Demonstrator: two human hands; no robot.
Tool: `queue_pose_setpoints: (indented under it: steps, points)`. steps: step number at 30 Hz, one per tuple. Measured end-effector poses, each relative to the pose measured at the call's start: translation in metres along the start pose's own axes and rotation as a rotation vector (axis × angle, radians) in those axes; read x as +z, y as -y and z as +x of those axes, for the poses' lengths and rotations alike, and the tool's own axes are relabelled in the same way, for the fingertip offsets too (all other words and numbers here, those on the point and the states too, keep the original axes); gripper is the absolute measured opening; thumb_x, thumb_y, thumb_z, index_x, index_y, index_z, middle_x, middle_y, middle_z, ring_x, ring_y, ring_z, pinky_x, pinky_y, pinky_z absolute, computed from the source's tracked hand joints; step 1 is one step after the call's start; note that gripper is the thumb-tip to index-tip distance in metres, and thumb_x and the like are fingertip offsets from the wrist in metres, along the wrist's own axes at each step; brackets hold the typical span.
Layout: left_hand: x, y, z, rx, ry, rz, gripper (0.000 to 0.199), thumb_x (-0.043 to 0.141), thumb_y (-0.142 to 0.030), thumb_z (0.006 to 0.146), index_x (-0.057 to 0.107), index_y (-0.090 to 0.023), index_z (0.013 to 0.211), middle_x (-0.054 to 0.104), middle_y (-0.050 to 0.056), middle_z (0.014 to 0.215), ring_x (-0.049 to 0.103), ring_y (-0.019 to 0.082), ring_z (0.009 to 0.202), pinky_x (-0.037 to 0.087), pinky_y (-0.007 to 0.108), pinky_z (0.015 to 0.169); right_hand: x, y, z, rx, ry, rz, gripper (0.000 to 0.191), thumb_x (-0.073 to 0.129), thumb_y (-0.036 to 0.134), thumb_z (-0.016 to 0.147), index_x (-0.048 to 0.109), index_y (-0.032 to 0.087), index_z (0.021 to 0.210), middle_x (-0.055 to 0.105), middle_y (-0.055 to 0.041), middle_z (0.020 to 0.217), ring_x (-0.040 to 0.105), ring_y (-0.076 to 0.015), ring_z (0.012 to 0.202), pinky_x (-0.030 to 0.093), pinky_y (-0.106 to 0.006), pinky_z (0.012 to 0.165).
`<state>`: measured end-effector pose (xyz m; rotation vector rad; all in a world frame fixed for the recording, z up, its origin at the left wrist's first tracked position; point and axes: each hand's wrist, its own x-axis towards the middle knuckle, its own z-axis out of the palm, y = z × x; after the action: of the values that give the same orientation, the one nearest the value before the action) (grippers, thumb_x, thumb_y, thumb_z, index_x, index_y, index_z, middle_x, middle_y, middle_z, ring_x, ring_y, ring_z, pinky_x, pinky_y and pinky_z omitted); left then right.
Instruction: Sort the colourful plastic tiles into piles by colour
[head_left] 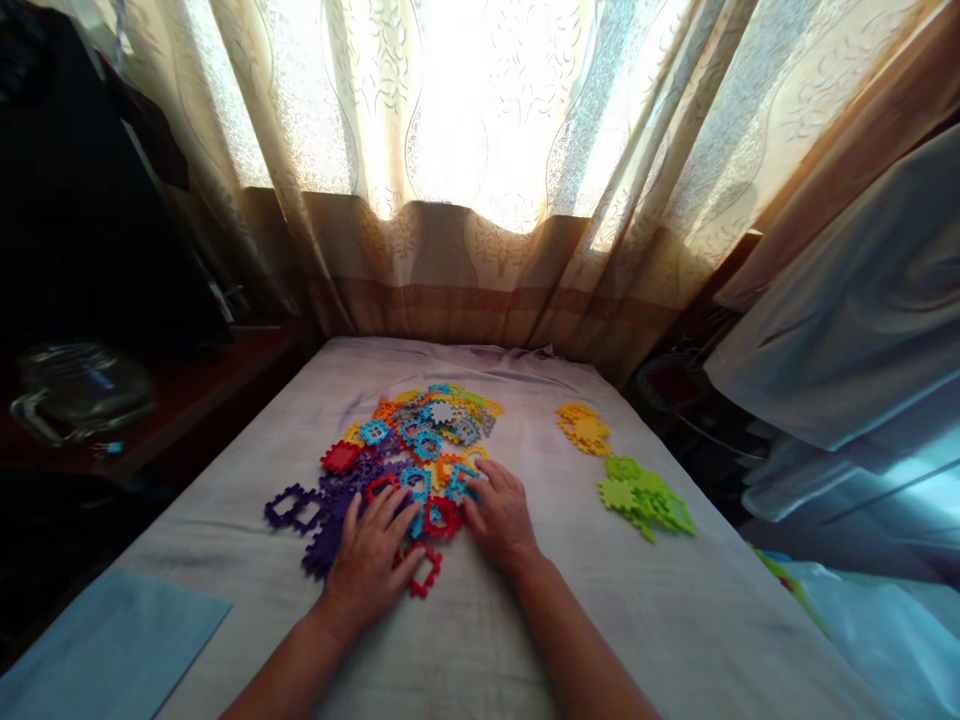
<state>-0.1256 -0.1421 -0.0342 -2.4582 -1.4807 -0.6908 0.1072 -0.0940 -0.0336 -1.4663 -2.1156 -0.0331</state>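
Fingers (pixel 373 508) of the left hand (pixel 365 575) lie spread wide and palm down over the near-left part of the mixed pile (pixel 426 445), and we see no piece pinched between them. Its thumb reaches toward a red frame piece (pixel 427 572) at the pile's near edge. On the pile's near-right edge, the right hand (pixel 506 520) rests with its fingers bent and moderately parted, next to a red toothed piece (pixel 441 517); whether it grips anything, we cannot tell.

The pile's toothed plastic pieces overlap in many colours, with purple pieces (pixel 337 510) crowding its left side. Right of the pile, well apart from it, we find a yellow group (pixel 585 430), and nearer to us a green group (pixel 649 497). A blue sheet (pixel 112 640) lies to the pile's near left.

We judge the step in hand to be working through the jumble by colour, with much left in the pile. The next move, we think, calls for a fingertip pinch on one piece's edge, freeing it without dragging its neighbours along
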Motion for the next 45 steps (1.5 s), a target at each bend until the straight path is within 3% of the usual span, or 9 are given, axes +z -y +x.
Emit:
queue_pose_setpoints:
  steps: [3, 9, 14, 19, 24, 29, 34, 40, 45]
  points:
    - [0.007, 0.002, 0.003, -0.040, -0.023, -0.039, 0.042, 0.055, -0.033, 0.088, 0.057, -0.026, 0.129, 0.058, 0.009, 0.138, 0.049, 0.027, 0.131, 0.024, 0.056, 0.114, -0.002, -0.002, 0.001, -0.045, -0.004, 0.059, 0.024, 0.053, 0.031, 0.091, 0.068, 0.026, 0.108, 0.059, -0.0078, 0.132, 0.050, -0.0225, 0.124, 0.036, -0.038, 0.106]
    - [0.008, 0.006, -0.001, -0.045, -0.063, -0.069, 0.035, 0.054, -0.033, 0.089, 0.060, -0.028, 0.124, 0.060, 0.006, 0.136, 0.052, 0.026, 0.129, 0.028, 0.053, 0.114, -0.006, -0.030, 0.033, 0.255, 0.067, 0.009, 0.028, 0.054, 0.024, 0.088, 0.071, 0.024, 0.110, 0.067, -0.0083, 0.113, 0.059, -0.0223, 0.105, 0.044, -0.035, 0.092]
    - [0.008, 0.007, 0.000, -0.027, -0.067, -0.048, 0.035, 0.055, -0.033, 0.089, 0.061, -0.029, 0.123, 0.060, 0.005, 0.136, 0.052, 0.024, 0.128, 0.029, 0.049, 0.114, -0.003, -0.034, 0.038, 0.201, 0.122, 0.023, 0.016, 0.061, 0.029, 0.087, 0.074, 0.029, 0.096, 0.067, -0.0050, 0.107, 0.058, -0.0212, 0.102, 0.043, -0.034, 0.091]
    - [0.012, 0.011, -0.001, 0.015, -0.114, -0.024, 0.037, 0.054, -0.034, 0.089, 0.059, -0.030, 0.125, 0.061, 0.003, 0.136, 0.054, 0.023, 0.126, 0.028, 0.045, 0.116, 0.000, -0.050, 0.035, 0.264, -0.048, 0.007, 0.016, 0.058, 0.025, 0.088, 0.073, 0.025, 0.093, 0.062, -0.0077, 0.110, 0.057, -0.0201, 0.100, 0.044, -0.031, 0.091]
    - [0.019, 0.016, -0.001, 0.051, -0.150, -0.002, 0.038, 0.055, -0.037, 0.088, 0.059, -0.031, 0.125, 0.061, 0.002, 0.135, 0.055, 0.023, 0.124, 0.029, 0.042, 0.115, -0.004, -0.095, 0.044, 0.494, -0.324, -0.101, 0.020, 0.057, 0.028, 0.090, 0.075, 0.024, 0.096, 0.059, -0.0090, 0.105, 0.056, -0.0197, 0.094, 0.046, -0.029, 0.083]
    - [0.020, 0.019, -0.001, 0.080, -0.157, 0.020, 0.041, 0.057, -0.038, 0.086, 0.057, -0.031, 0.127, 0.061, 0.002, 0.135, 0.056, 0.022, 0.123, 0.031, 0.040, 0.113, -0.010, -0.136, 0.062, 0.636, -0.344, -0.241, 0.018, 0.061, 0.028, 0.087, 0.076, 0.023, 0.095, 0.060, -0.0076, 0.098, 0.054, -0.0197, 0.089, 0.040, -0.031, 0.078]
    - [0.015, 0.017, 0.001, 0.093, -0.147, 0.050, 0.040, 0.056, -0.036, 0.087, 0.058, -0.030, 0.126, 0.061, 0.002, 0.135, 0.055, 0.022, 0.123, 0.031, 0.040, 0.113, -0.013, -0.154, 0.070, 0.758, -0.329, -0.342, 0.020, 0.059, 0.028, 0.087, 0.075, 0.021, 0.097, 0.060, -0.0096, 0.099, 0.052, -0.0230, 0.090, 0.034, -0.037, 0.079]
    - [0.010, 0.012, 0.003, 0.081, -0.124, 0.031, 0.038, 0.055, -0.033, 0.089, 0.057, -0.029, 0.127, 0.059, 0.003, 0.136, 0.052, 0.021, 0.127, 0.029, 0.040, 0.114, -0.013, -0.152, 0.066, 0.693, -0.327, -0.319, 0.023, 0.055, 0.024, 0.087, 0.074, 0.019, 0.100, 0.060, -0.0105, 0.099, 0.051, -0.0238, 0.091, 0.033, -0.036, 0.079]
    - [0.008, 0.008, 0.003, 0.038, -0.105, 0.005, 0.038, 0.055, -0.031, 0.089, 0.056, -0.029, 0.126, 0.060, 0.003, 0.135, 0.053, 0.021, 0.127, 0.032, 0.043, 0.113, -0.002, -0.124, 0.056, 0.404, -0.328, -0.121, 0.024, 0.050, 0.022, 0.089, 0.073, 0.018, 0.093, 0.062, -0.0079, 0.088, 0.053, -0.0207, 0.085, 0.039, -0.032, 0.080]
